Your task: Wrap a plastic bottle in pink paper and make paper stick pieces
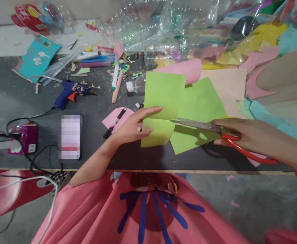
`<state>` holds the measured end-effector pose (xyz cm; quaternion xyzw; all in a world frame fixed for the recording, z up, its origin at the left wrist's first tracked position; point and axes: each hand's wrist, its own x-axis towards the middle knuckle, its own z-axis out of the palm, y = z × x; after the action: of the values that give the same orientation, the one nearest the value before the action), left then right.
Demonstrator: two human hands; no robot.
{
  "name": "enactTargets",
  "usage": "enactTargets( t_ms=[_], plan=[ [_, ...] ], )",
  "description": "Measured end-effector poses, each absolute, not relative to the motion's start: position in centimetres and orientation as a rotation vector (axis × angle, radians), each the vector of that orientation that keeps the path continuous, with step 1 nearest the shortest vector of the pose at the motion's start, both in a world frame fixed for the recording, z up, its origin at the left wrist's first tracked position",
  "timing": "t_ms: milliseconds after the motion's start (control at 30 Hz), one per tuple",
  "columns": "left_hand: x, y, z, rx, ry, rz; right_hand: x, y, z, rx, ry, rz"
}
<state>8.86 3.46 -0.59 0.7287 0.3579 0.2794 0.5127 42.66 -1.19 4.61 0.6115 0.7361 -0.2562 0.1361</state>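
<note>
My left hand [134, 126] pinches the left edge of a light green sheet of paper [165, 95], thumb under and fingers on top, holding it up above the dark table. My right hand [242, 134] grips red-handled scissors [214, 130] whose metal blades point left and meet the sheet's right edge. A second green sheet [201, 108] lies flat on the table beneath them.
A phone [70, 136] lies left of my hand, near a purple power strip [26, 137] with cables. A blue glue gun [67, 93], markers [96, 59], a black pen [115, 122] on pink paper, clear plastic bottles [148, 30] and piles of coloured paper [260, 57] crowd the table's back and right.
</note>
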Motion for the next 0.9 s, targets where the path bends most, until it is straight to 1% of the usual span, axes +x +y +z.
enactTargets(
  t_ms=[333,567,900],
  plan=[
    [9.1,3.4,-0.3,1.784,0.817,0.636,42.8,-1.0,2.9,1.635,2.34,-0.632],
    [8.9,3.5,-0.6,1.82,0.758,0.698,42.6,-0.9,2.9,1.64,2.378,-0.678],
    [9.0,3.5,-0.4,1.824,0.808,0.632,42.6,-0.9,3.1,1.65,2.319,-0.687]
  ],
)
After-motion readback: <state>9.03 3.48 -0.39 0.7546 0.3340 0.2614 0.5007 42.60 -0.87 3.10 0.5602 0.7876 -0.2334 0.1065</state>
